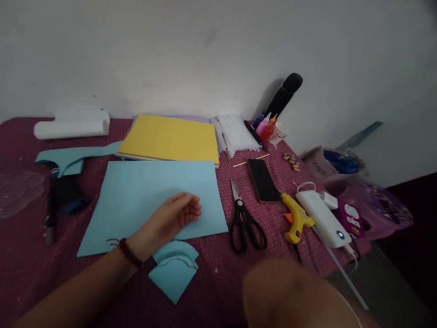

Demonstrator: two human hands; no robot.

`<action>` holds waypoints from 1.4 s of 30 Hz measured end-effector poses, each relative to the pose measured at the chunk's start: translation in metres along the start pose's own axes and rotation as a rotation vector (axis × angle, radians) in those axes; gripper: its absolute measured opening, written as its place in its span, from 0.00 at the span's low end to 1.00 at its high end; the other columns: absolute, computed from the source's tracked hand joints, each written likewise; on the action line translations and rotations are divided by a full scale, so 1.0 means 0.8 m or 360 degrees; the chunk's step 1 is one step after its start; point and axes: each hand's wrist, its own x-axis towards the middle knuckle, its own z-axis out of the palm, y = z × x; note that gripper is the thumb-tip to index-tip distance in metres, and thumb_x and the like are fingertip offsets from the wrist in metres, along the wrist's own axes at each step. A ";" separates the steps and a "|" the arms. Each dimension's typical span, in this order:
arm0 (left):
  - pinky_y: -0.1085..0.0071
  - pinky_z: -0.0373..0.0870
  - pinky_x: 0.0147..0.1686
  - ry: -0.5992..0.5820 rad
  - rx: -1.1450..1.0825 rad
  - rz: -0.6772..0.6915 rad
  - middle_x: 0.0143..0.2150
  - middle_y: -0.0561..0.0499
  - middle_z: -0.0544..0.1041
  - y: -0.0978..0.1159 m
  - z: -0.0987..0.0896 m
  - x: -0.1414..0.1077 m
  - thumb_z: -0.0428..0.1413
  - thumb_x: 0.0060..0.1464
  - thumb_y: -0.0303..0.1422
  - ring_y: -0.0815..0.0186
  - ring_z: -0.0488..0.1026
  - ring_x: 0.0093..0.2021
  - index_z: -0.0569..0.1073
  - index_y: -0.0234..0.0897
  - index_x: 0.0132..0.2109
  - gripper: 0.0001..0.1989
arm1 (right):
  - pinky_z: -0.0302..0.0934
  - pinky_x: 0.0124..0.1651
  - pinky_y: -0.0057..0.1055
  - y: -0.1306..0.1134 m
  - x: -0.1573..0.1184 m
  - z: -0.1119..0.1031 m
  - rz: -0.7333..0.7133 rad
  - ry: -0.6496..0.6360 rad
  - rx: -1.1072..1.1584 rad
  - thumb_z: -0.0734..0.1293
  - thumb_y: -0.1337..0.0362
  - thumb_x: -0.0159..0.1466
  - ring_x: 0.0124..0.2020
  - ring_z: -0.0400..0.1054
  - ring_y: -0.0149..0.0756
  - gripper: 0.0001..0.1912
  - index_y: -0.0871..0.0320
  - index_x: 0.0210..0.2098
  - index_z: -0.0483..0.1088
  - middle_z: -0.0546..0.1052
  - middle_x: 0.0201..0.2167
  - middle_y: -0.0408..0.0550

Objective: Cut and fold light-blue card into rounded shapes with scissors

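My left hand (178, 214) rests on a large light-blue sheet (136, 187), its fingers loosely curled and partly hidden from view; nothing is seen in it. Close to the camera at the lower right, my right hand (286, 302) is blurred, and its fingers cannot be made out. Below the sheet lie cut, curved light-blue paper pieces (174, 277), near my left wrist. Black-handled scissors (243, 222) lie between my hands, blades pointing away from me.
Yellow sheets (173, 138) lie behind the blue sheet. To the right are a phone (263, 180), a yellow glue gun (295, 219) and a white power bank (323, 219). White sticks (236, 135) and paint bottles (267, 130) stand near the wall; a white roll (72, 128) is at left.
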 end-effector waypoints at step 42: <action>0.71 0.59 0.32 -0.0269 0.1839 0.0809 0.31 0.52 0.71 -0.001 -0.015 -0.018 0.49 0.49 0.23 0.68 0.67 0.30 0.79 0.41 0.35 0.15 | 0.59 0.39 0.32 0.152 0.047 -0.024 -0.0031 0.0152 -0.0595 0.66 0.73 0.60 0.34 0.64 0.34 0.07 0.58 0.27 0.68 0.68 0.30 0.44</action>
